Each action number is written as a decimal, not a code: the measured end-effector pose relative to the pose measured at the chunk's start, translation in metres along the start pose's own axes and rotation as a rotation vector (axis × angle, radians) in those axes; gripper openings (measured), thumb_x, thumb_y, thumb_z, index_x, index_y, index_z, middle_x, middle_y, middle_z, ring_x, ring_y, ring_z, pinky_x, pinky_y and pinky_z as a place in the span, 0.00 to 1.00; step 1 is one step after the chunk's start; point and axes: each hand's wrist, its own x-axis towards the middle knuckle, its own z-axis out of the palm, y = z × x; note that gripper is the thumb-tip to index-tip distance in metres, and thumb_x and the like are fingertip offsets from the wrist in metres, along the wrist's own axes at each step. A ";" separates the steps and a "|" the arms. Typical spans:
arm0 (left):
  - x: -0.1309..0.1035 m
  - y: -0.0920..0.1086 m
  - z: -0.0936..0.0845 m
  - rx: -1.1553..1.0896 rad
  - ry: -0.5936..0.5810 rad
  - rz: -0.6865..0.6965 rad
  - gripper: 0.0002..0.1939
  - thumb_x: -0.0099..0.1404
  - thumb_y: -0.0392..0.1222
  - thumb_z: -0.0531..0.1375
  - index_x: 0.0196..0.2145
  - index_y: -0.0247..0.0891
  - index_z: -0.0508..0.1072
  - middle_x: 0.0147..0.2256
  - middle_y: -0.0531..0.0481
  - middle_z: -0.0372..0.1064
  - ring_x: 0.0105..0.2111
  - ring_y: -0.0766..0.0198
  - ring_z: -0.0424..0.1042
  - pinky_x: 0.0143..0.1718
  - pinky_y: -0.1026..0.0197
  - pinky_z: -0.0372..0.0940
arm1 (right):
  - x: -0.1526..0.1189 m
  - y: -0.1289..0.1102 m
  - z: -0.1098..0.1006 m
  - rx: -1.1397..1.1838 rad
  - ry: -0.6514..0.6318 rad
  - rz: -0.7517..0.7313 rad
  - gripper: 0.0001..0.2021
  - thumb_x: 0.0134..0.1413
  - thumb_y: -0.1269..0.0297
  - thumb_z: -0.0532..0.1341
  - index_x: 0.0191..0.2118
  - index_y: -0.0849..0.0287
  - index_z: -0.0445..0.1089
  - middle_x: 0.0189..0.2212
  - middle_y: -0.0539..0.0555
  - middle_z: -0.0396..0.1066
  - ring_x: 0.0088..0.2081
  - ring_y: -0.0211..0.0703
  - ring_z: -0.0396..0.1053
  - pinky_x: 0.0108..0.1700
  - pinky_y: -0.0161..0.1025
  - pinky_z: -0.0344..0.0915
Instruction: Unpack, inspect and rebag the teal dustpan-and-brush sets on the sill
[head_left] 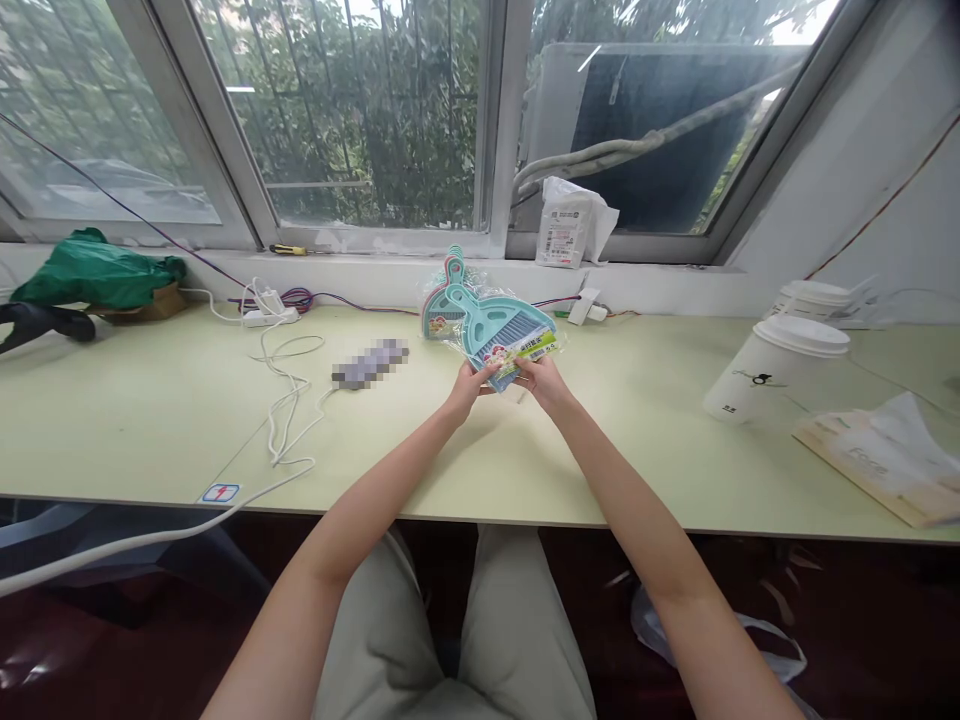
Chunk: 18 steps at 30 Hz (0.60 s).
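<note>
Above the desk's middle: both hands hold one packaged teal dustpan set (495, 325), raised over the pale green desk (150, 420).
Left hand (469, 385): fingers closed on the pack's lower left edge.
Right hand (541, 380): fingers pinched on its lower right edge.
Writing: a green label strip (529, 350) crosses the pack; its print is too small to read.
Cup (772, 370): white, lidded, with a small dark logo, illegible.
Sill packet (570, 225): printed label, unreadable.
Blurred: a pixelated patch (371, 362) hides something on the desk.
Cut off: the white cable (285, 400) runs off the left edge.
</note>
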 end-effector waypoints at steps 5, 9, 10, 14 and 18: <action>-0.002 0.006 0.000 -0.024 -0.009 0.020 0.25 0.54 0.51 0.67 0.46 0.37 0.69 0.48 0.41 0.72 0.42 0.56 0.74 0.45 0.49 0.70 | -0.001 -0.004 -0.011 0.037 -0.167 -0.004 0.12 0.45 0.73 0.67 0.38 0.58 0.70 0.37 0.53 0.78 0.39 0.48 0.77 0.48 0.53 0.74; -0.002 0.005 -0.001 0.014 -0.017 0.032 0.24 0.54 0.49 0.66 0.45 0.36 0.69 0.48 0.41 0.72 0.43 0.56 0.73 0.44 0.49 0.70 | -0.001 -0.003 -0.013 0.005 -0.171 0.009 0.14 0.46 0.71 0.68 0.40 0.57 0.69 0.39 0.53 0.78 0.43 0.49 0.76 0.51 0.54 0.73; -0.001 0.004 -0.001 0.030 -0.017 0.031 0.24 0.54 0.49 0.66 0.45 0.36 0.69 0.48 0.41 0.72 0.44 0.55 0.73 0.44 0.49 0.70 | 0.000 -0.001 -0.012 -0.008 -0.135 0.009 0.13 0.46 0.70 0.68 0.40 0.57 0.70 0.38 0.53 0.78 0.43 0.49 0.76 0.52 0.53 0.72; 0.001 0.000 -0.002 0.077 0.017 0.005 0.25 0.53 0.45 0.65 0.47 0.36 0.67 0.49 0.42 0.71 0.46 0.54 0.72 0.43 0.51 0.70 | 0.001 0.008 -0.004 -0.077 -0.047 -0.016 0.15 0.43 0.66 0.72 0.38 0.57 0.71 0.39 0.54 0.78 0.46 0.50 0.75 0.54 0.50 0.72; 0.002 -0.001 -0.002 0.055 0.026 0.022 0.24 0.53 0.44 0.63 0.47 0.38 0.66 0.49 0.44 0.71 0.44 0.56 0.72 0.42 0.52 0.70 | -0.003 0.004 -0.002 -0.134 -0.129 -0.030 0.18 0.40 0.65 0.74 0.39 0.57 0.72 0.41 0.54 0.78 0.44 0.49 0.75 0.51 0.50 0.73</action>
